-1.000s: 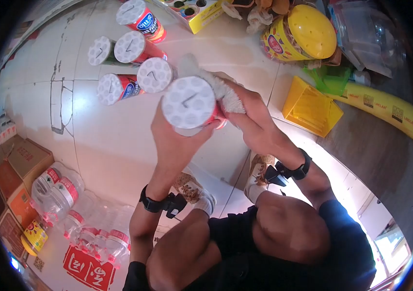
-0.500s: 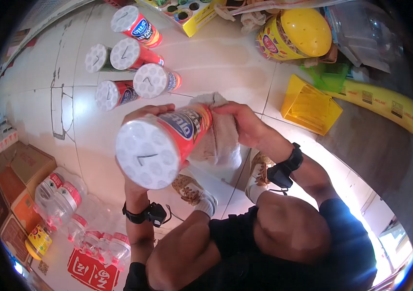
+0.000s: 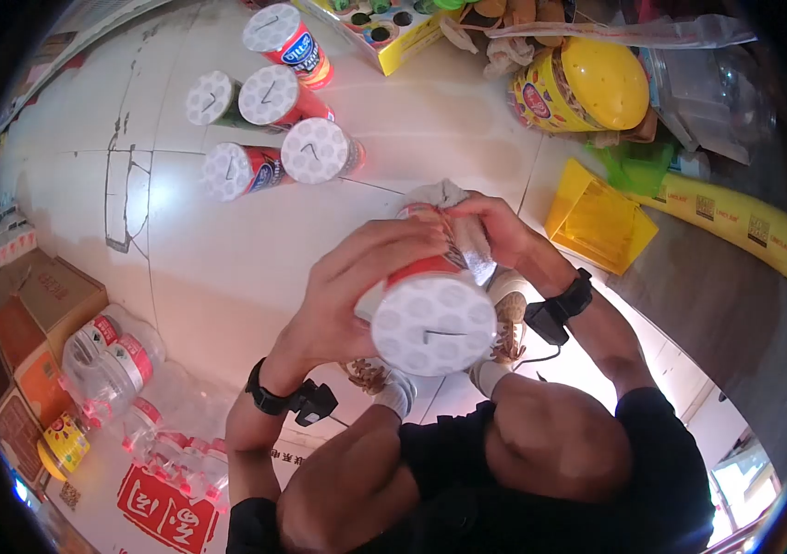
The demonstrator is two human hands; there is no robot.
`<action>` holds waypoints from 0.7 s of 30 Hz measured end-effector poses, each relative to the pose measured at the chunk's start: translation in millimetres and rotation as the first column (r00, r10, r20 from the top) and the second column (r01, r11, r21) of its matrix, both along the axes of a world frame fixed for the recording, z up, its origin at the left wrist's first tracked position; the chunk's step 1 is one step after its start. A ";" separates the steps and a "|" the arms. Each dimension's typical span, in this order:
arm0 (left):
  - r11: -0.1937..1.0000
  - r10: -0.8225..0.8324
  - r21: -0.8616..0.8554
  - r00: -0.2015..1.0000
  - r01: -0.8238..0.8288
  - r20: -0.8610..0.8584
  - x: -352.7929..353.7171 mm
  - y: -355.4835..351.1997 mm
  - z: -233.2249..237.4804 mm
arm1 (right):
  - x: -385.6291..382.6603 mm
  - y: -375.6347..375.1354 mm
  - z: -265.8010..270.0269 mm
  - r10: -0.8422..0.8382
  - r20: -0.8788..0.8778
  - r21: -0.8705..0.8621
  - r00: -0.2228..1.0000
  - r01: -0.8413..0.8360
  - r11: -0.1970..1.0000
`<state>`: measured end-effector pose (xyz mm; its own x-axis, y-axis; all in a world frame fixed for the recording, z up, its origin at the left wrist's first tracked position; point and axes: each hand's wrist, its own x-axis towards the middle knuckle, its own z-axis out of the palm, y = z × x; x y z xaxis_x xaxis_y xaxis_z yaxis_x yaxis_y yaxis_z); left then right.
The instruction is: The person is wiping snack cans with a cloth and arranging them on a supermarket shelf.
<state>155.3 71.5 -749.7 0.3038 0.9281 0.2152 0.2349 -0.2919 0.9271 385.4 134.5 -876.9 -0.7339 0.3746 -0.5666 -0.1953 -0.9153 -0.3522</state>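
My left hand (image 3: 343,286) wraps around a red canister (image 3: 423,270) whose white, dotted lid with a black tick mark faces up toward me. A grey cloth (image 3: 473,242) is gripped in my right hand (image 3: 506,233) and pressed against the canister's far end and right side. Some of the fingers of both hands are hidden behind the canister and cloth. Ahead on the floor stand several similar canisters with ticked lids, among them a red one (image 3: 307,57) at the back and a dark green one (image 3: 214,100) at the left.
To the right are a yellow-lidded tub (image 3: 587,88), a translucent yellow bin (image 3: 599,217) and a long yellow packet (image 3: 726,222). A yellow carton (image 3: 392,42) lies at the back. Water bottles (image 3: 116,360) and cardboard boxes (image 3: 56,300) sit at the left. My shoes are below.
The held canister has moved right and turned, its lid now nearer my knees. My left hand has shifted across its side, and the cloth is bunched closer against it.
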 end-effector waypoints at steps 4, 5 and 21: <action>0.997 0.018 0.078 0.999 -0.021 0.038 11.0 -7.9 -12.0 | -2.9 -4.4 -3.7 -0.021 -0.061 -0.067 0.998 0.017 0.998; 0.988 0.070 0.137 0.997 -0.075 0.038 10.9 -10.7 -15.2 | -4.1 -6.6 -1.2 -0.120 -0.029 -0.066 0.992 0.118 0.991; 0.947 0.321 0.078 0.933 -0.312 -0.161 19.2 -3.5 -63.9 | 89.7 -27.6 20.7 -0.506 0.540 0.562 0.673 0.160 0.811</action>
